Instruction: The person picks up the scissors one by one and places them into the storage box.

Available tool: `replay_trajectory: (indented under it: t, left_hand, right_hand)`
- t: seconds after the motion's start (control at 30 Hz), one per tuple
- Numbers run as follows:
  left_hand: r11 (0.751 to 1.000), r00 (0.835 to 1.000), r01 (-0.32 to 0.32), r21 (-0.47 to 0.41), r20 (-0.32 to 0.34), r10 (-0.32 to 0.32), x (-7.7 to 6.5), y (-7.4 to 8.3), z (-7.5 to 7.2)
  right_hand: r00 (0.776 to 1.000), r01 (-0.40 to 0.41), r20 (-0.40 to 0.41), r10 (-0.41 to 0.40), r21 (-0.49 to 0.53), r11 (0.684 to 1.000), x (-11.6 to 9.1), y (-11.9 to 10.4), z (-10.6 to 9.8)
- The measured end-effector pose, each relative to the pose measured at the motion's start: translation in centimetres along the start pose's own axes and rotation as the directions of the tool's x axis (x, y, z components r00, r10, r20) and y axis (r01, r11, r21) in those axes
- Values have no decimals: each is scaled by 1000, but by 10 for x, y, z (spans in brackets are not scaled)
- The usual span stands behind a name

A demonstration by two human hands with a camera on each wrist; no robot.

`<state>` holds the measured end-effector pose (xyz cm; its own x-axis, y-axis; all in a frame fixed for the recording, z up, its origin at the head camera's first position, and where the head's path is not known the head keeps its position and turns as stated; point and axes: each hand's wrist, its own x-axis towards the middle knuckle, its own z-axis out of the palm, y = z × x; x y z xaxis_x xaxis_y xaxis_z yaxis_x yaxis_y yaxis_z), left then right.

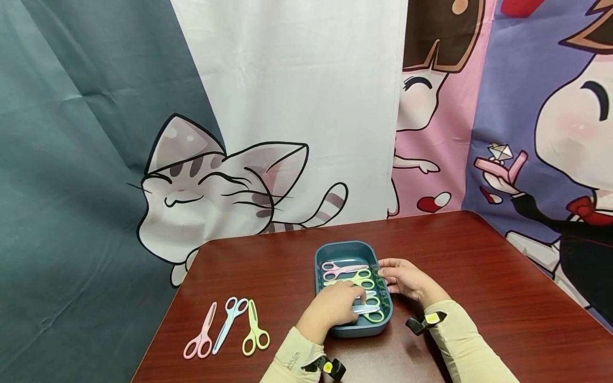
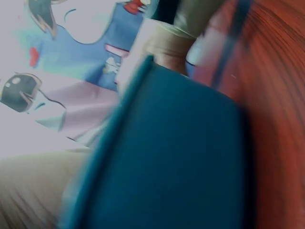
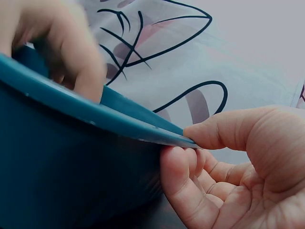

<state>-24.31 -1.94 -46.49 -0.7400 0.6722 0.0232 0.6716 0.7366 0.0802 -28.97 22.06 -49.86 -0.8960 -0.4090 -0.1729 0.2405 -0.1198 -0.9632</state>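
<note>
A dark teal plastic bin (image 1: 360,332) on the table holds several pairs of scissors, among them pink scissors (image 1: 330,271) at its far end and yellow-green scissors (image 1: 375,317) near its front. My left hand (image 1: 335,304) reaches over the bin's left side with bent fingers down among the scissors. Light blue scissors (image 1: 367,309) lie right at its fingertips; I cannot tell whether they are gripped. My right hand (image 1: 407,277) pinches the bin's right rim between thumb and fingers, as the right wrist view shows. The bin wall (image 2: 181,157) fills much of the left wrist view.
Left of the bin, pink scissors (image 1: 203,335), light blue scissors (image 1: 230,322) and yellow-green scissors (image 1: 255,331) lie side by side on the reddish-brown table (image 1: 268,266). Behind the table hangs a cartoon-printed cloth (image 1: 297,80).
</note>
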Motion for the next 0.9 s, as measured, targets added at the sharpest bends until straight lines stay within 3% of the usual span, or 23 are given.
replay_trajectory:
  t: [0.27, 0.53, 0.7, 0.9]
  left_hand:
    - [998, 994, 18, -60, -109, -24, -21, -22, -30]
    - [973, 966, 146, -178, -185, -178, -62, -83, -41]
    - [939, 941, 272, -209, -149, -305, -92, -121, -37]
    - [867, 887, 437, -239, -43, -459, -125, -156, -31]
  right_hand:
    - [1000, 12, 13, -13, 6, 1000, 0, 2, 0]
    - [1000, 11, 7, -11, -9, 1000, 1, 2, -1]
    - [1000, 11, -6, -11, -9, 1000, 0, 1, 0]
    - [1000, 16, 4, -16, -10, 1000, 1, 1, 0]
